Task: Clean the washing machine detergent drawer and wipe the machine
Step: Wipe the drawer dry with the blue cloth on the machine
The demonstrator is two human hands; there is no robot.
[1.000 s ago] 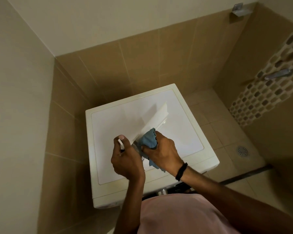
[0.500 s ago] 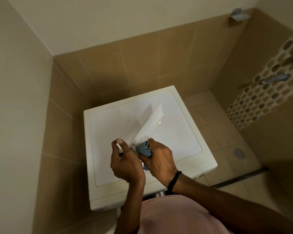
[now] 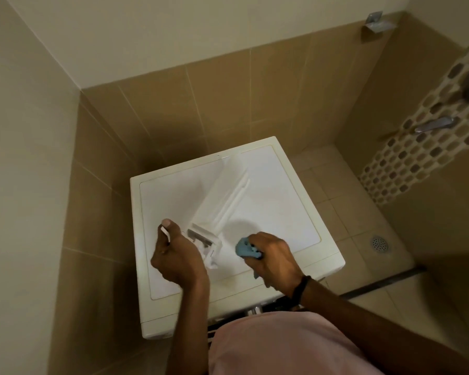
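- Gripping the near end of the white detergent drawer [image 3: 222, 197], the left hand [image 3: 178, 257] curls its fingers round the front panel, thumb raised.
- The drawer slants away from that hand over the washing machine [image 3: 287, 207] top.
- The right hand [image 3: 275, 259] has its fingers clenched on a bunched blue cloth [image 3: 245, 248], just right of the drawer's near end and apart from it.
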